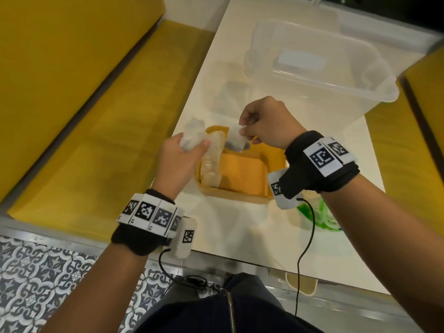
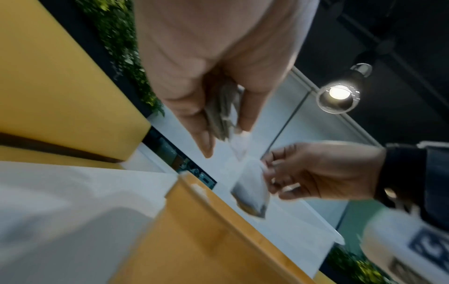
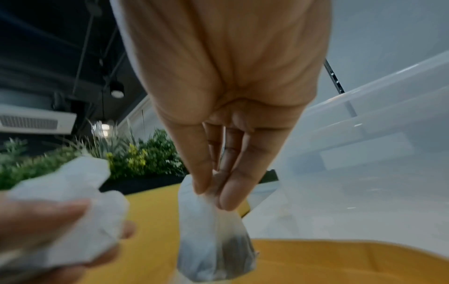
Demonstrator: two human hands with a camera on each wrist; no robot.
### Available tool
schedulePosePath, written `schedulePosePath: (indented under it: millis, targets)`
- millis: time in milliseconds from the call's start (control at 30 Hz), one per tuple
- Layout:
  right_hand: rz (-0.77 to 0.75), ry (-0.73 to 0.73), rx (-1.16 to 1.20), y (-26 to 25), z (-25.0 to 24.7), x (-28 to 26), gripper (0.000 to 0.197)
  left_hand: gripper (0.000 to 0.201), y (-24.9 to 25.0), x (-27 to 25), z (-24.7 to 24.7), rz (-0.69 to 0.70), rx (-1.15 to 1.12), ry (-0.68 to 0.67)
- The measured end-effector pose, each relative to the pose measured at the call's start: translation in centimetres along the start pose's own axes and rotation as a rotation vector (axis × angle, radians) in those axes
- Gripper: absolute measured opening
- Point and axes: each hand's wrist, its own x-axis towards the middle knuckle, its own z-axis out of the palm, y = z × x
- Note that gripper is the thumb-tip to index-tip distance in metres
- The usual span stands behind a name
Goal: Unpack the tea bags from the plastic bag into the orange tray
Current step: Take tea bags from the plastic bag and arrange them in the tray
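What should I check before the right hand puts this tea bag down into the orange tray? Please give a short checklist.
1. Right hand pinches the tea bag by its top: ok.
2. Tea bag hangs over the orange tray: ok.
3. Bare tray floor to land on: ok.
4. Left hand grips the crumpled plastic bag, beside the drop path: ok.
5. More tea bags left inside the plastic bag: cannot tell.

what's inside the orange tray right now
Pale tea bags lie along the orange tray's left side. The right hand dangles another tea bag above, hiding the far corner.
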Motion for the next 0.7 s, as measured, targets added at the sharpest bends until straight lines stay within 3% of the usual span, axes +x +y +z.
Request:
schedulePosePath:
  millis: [100,167,333,533,700]
  targets:
    - [0.047,0.017,-0.146,0.9,0.8,1.3,0.009,0.006,-1.1,1.0,-1.3,-0.094,-0.127,0.148]
    - [0.096,0.000,-0.219,1.3,1.5,2.2,0.013,0.015,-2.0,1.6,-1.9,-0.116,-0.129,0.196]
    - [0.161,0.007,-0.289,1.8,3.6,4.0,0.021,0.010,-3.5,1.8,-1.7,-0.128,0.017,0.164]
    - [0.194,0.004,-0.323,1.9,4.7,4.8,0.022,0.010,-4.2,1.2,-1.1,-0.180,-0.013,0.104]
    - [0.186,-0.080,-0.471,1.5,4.7,4.7,0.008,0.009,-4.3,0.9,-1.2,-0.176,-0.039,0.095]
